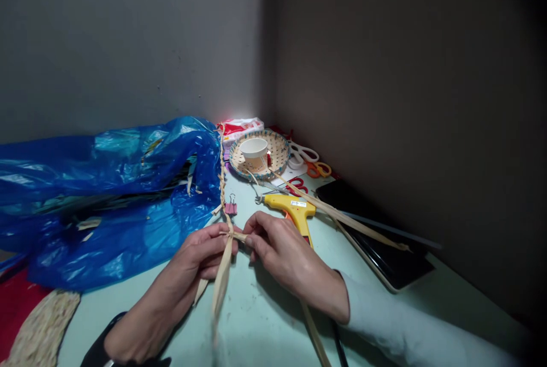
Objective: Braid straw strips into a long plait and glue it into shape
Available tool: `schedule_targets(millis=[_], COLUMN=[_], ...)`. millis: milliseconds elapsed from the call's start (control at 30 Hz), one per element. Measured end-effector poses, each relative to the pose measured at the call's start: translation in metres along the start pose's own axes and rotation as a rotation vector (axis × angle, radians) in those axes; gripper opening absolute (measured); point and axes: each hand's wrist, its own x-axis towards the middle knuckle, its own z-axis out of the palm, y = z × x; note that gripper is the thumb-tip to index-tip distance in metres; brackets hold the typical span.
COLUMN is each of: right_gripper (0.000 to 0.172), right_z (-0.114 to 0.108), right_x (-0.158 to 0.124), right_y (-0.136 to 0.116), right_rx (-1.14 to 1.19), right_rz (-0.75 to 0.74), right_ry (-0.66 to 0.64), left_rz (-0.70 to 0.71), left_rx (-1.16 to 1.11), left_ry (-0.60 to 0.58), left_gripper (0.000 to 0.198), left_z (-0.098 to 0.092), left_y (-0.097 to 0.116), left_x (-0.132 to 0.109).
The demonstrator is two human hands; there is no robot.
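A thin braid (223,179) of pale dried-leaf strips runs from the back of the table towards me. At its near end my left hand (207,250) pinches the braid, with one loose strip (221,281) hanging down over the fingers. My right hand (273,244) is closed on another strip just to the right, its thumb and fingers pressed together. That strip seems to trail out below the right wrist. A pink binder clip (231,208) lies beside the braid, a little beyond my hands.
A blue plastic bag (128,241) spreads over the left side. Behind my right hand lies a yellow glue gun (294,205). Further back are a woven basket (280,153) holding a paper cup (255,153), and several scissors (304,156). A black tablet-like device (384,259) lies at right.
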Motion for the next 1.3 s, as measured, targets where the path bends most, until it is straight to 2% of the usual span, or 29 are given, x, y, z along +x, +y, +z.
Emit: schedule_targets(millis=[367,533,667,733,833,933,967,1000,1033,1067,1133,1233,1300], right_gripper=[0.017,0.009,0.007,0.009,0.013,0.018,0.021,0.023,0.027,0.030,0.031,0.020,0.010], right_z=[-0.002,-0.004,-0.013,-0.019,-0.026,-0.021,-0.015,-0.009,-0.002,0.004,0.015,0.022,0.022], right_x=[0.000,-0.008,-0.019,-0.024,-0.031,-0.031,-0.029,-0.026,-0.023,-0.019,-0.010,-0.002,-0.001], right_y=[-0.007,-0.018,-0.026,-0.028,-0.031,-0.032,-0.031,-0.028,-0.024,-0.019,-0.008,0.003,0.005], right_rx=[0.019,-0.193,-0.449,-0.506,-0.321,0.164,0.294,0.370,0.387,0.370,0.326,0.121,-0.016], right_rz=[0.038,0.033,-0.025,-0.018,-0.011,0.045,0.073,0.089,0.086,0.084,0.056,-0.068,-0.158], right_ry=[-0.014,0.011,-0.064,-0.107,-0.135,-0.297,-0.310,-0.261,-0.152,-0.039,0.104,0.270,0.329], left_rz=[0.066,0.094,0.100,0.103,0.111,0.122,0.127,0.134,0.141,0.150,0.166,0.174,0.176], left_rx=[-0.095,-0.126,-0.128,-0.125,-0.118,-0.112,-0.112,-0.114,-0.116,-0.120,-0.123,-0.108,-0.097], left_ry=[0.017,0.065,0.082,0.089,0.098,0.101,0.102,0.102,0.103,0.106,0.112,0.112,0.107], left_gripper=[0.018,0.019,0.019,0.018,0.019,0.021,0.021,0.021,0.021,0.019,0.014,0.012,0.013], left_z=[-0.008,-0.001,0.002,0.001,0.000,0.000,0.000,0.000,0.001,0.001,0.002,0.004,0.004], left_y=[-0.007,-0.004,-0.003,-0.004,-0.007,-0.010,-0.010,-0.011,-0.011,-0.011,-0.010,-0.008,-0.008], left_x=[0.007,0.005,0.004,0.005,0.006,0.006,0.006,0.006,0.006,0.006,0.005,0.004,0.004])
